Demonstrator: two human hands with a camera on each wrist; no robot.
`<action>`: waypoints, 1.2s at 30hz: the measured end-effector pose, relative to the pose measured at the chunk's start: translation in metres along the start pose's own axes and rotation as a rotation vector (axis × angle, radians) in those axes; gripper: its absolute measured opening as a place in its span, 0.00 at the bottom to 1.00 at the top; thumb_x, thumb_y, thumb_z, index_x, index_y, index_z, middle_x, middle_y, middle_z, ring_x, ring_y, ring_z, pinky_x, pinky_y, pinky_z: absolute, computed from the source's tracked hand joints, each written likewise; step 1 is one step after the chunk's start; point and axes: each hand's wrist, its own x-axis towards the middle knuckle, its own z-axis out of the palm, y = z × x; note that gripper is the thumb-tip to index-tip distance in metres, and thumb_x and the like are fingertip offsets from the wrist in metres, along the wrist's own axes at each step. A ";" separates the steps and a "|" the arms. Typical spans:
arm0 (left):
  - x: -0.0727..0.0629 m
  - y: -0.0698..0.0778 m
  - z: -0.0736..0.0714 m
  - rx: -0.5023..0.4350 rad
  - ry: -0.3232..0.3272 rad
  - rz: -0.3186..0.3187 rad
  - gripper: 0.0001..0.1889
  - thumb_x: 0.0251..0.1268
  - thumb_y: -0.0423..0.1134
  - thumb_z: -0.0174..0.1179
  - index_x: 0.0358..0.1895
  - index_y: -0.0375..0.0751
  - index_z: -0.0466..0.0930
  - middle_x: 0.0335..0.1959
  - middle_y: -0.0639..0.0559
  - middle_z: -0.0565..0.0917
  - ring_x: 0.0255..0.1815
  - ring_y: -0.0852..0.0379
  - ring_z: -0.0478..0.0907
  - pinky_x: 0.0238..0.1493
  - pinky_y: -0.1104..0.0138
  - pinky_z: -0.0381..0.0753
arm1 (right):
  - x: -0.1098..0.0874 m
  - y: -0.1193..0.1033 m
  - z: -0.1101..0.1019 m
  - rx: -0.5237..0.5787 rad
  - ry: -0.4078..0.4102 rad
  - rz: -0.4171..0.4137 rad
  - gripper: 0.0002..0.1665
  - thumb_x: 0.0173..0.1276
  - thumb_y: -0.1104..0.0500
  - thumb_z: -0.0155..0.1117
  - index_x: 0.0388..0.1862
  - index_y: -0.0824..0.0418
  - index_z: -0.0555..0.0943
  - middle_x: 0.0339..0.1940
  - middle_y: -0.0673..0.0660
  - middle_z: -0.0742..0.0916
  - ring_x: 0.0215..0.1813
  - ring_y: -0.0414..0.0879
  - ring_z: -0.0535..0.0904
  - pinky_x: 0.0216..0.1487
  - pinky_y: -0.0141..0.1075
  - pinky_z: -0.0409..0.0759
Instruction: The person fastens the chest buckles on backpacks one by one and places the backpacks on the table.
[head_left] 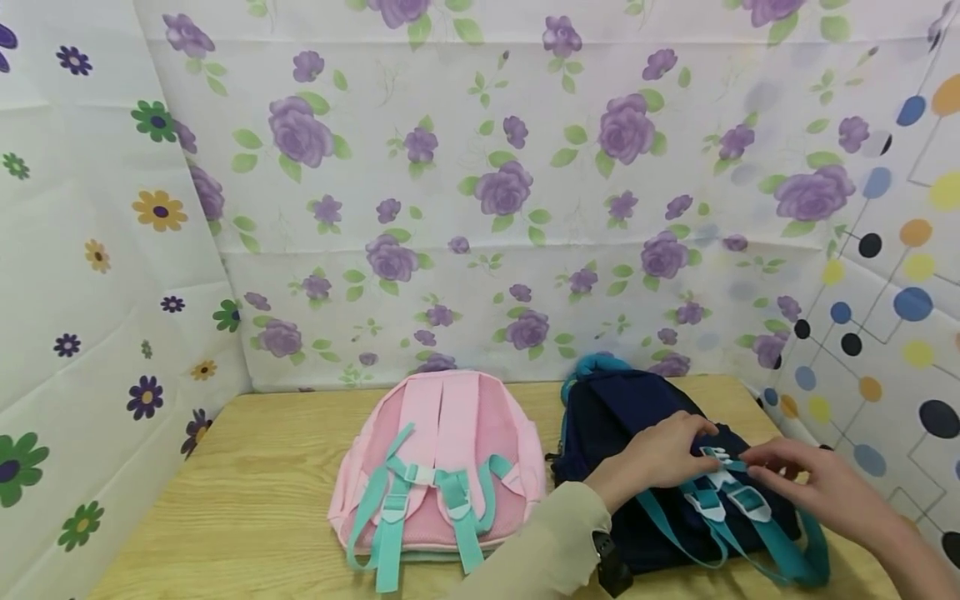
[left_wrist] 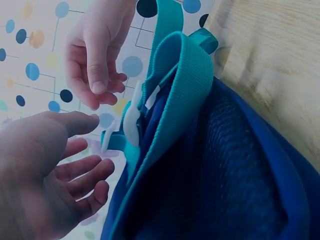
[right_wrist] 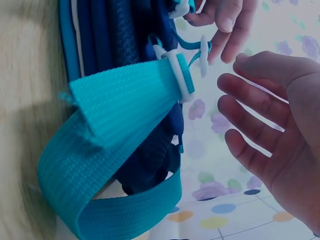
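A dark navy backpack lies straps-up at the right of the table. White buckles join its teal straps. My left hand hovers over the small white chest-strap clip, its fingers loosely bent. From the other side my right hand comes close to the same clip. In the left wrist view the left hand and right hand face each other beside the straps, neither gripping. The right wrist view shows the right hand with spread, relaxed fingers, apart from the strap buckle.
A pink backpack with teal straps lies straps-up to the left on the wooden table. Behind hangs a cloth with purple flowers. Patterned cloths also line the left and right sides.
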 end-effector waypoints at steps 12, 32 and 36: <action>0.010 -0.003 0.020 0.070 -0.089 -0.088 0.24 0.68 0.61 0.58 0.65 0.73 0.69 0.57 0.76 0.78 0.48 0.72 0.79 0.44 0.71 0.78 | 0.002 0.016 0.003 0.069 -0.209 0.086 0.11 0.75 0.52 0.60 0.50 0.53 0.84 0.43 0.47 0.86 0.41 0.27 0.79 0.36 0.30 0.81; -0.006 -0.024 0.015 0.156 -0.126 -0.085 0.18 0.65 0.66 0.57 0.57 0.77 0.77 0.43 0.75 0.82 0.33 0.70 0.77 0.31 0.71 0.73 | 0.009 0.012 0.013 0.075 -0.190 0.048 0.11 0.74 0.54 0.62 0.51 0.53 0.84 0.42 0.47 0.87 0.40 0.28 0.79 0.36 0.29 0.81; -0.013 -0.028 0.009 0.165 -0.122 -0.095 0.17 0.64 0.66 0.58 0.55 0.77 0.77 0.34 0.73 0.80 0.28 0.70 0.74 0.30 0.71 0.71 | 0.011 0.012 0.017 0.063 -0.145 -0.015 0.10 0.72 0.58 0.64 0.50 0.52 0.83 0.40 0.44 0.85 0.37 0.29 0.78 0.32 0.30 0.79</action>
